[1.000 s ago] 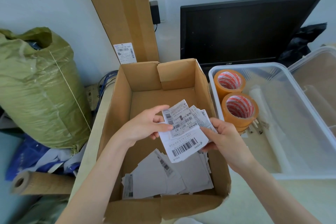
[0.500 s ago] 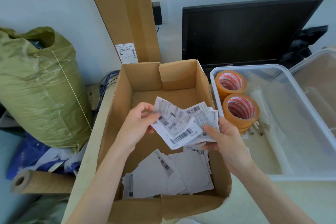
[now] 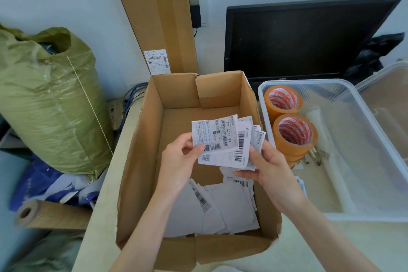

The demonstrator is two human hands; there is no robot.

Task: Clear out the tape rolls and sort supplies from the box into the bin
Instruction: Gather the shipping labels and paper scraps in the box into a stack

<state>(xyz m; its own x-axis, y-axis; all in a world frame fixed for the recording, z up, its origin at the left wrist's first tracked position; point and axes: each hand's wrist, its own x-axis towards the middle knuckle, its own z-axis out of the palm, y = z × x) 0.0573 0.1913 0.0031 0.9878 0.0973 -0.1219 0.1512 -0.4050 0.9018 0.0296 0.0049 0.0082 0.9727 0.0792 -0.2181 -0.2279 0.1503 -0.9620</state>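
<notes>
Sorting shipping labels over the cardboard box (image 3: 141, 161)

Left hand (image 3: 178, 161) and right hand (image 3: 270, 170) pinch a fanned bundle of labels (image 3: 223, 141); two tape rolls (image 3: 294, 133) stand in the clear bin (image 3: 375, 216), beside possibly small clips.

**Box at centre, bin at 3 o'clock**

The box (image 3: 141, 161) sits mid-desk (image 3: 99, 216) with loose labels (image 3: 220, 212) on its floor. Above them, the left hand (image 3: 178, 159) and right hand (image 3: 271, 172) hold a fan of labels (image 3: 223, 139). At 3 o'clock, touching the box, the bin (image 3: 375, 139) contains two tape rolls (image 3: 294, 133). At 9 o'clock stands a sack (image 3: 48, 104); at 1 o'clock, behind the bin, a monitor (image 3: 298, 37).
</notes>
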